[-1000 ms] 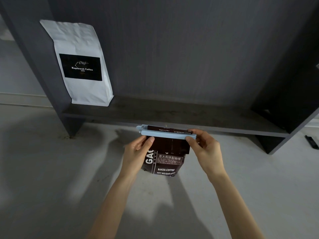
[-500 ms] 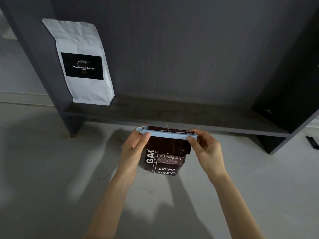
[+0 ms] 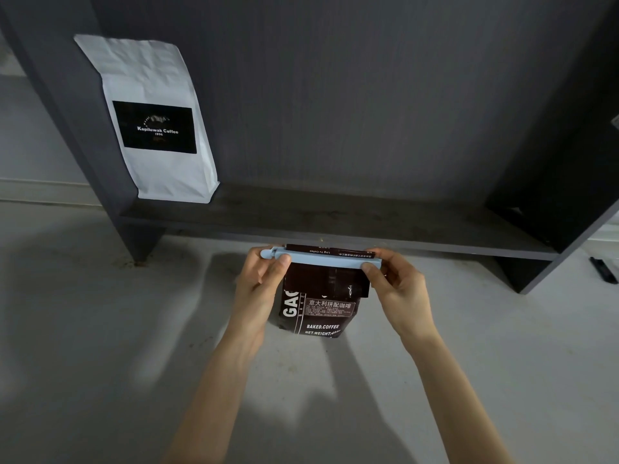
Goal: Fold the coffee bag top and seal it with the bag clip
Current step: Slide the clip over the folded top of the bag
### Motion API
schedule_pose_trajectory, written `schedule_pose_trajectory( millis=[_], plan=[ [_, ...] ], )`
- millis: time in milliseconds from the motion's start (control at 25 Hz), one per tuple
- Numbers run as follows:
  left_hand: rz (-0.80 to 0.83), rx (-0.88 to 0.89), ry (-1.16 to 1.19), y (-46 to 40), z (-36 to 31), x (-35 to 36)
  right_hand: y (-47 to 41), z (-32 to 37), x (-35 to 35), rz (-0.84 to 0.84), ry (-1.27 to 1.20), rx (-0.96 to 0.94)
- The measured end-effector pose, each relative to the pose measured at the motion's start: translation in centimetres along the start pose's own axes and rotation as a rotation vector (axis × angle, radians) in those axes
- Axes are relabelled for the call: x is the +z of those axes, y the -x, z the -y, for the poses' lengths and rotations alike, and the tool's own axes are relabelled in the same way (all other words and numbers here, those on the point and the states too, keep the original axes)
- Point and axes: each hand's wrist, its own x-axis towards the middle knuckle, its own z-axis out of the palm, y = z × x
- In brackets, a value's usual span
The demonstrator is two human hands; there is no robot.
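1. Pinching the two ends of the bag clip (image 3: 323,259), the person holds it across the folded top of the coffee bag (image 3: 318,303), which stands upright on the pale floor (image 3: 100,329) just in front of the dark shelf (image 3: 335,216).
2. Long axis: the pale blue clip runs left to right, level with the fold, with a thin strip of the folded top showing above it.
3. The left hand (image 3: 261,286) sits at the rounded, hinge-like end — thumb on the front face, fingers (image 3: 256,254) curled behind, clamped on the clip.
4. The right hand (image 3: 395,286) takes the opposite end, thumb pressed on the front, fingers closed around the back of the clip there.
5. Both hands are equally near; each owns one end, and the bag body hangs below and between them.
6. Judgement: the coming move turns on the right-hand end — the free end of such a clip usually latches there, so a squeeze front to back looks like the need. Whether it has already clicked shut cannot be told.
7. Risk: uneven pressure could let the fold slip out sideways along the clip.
8. A white coffee bag (image 3: 150,122) stands well apart on the shelf, not involved.
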Motion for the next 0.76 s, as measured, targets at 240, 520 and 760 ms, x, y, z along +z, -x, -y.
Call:
schedule_pose_trajectory(
  millis=[240, 520, 760],
  plan=[
    [-0.028, 0.015, -0.025, 0.1, -0.2, 0.4, 0.0, -0.1, 0.0, 0.010, -0.054, 0.019],
    [-0.016, 0.036, -0.043, 0.1, 0.0, 0.3, 0.1, 0.0, 0.1, 0.006, -0.042, 0.000],
    [0.083, 0.090, -0.047, 0.3, 0.7, -0.4, 0.6, -1.2, 0.6, 0.001, -0.007, -0.009]
  ],
)
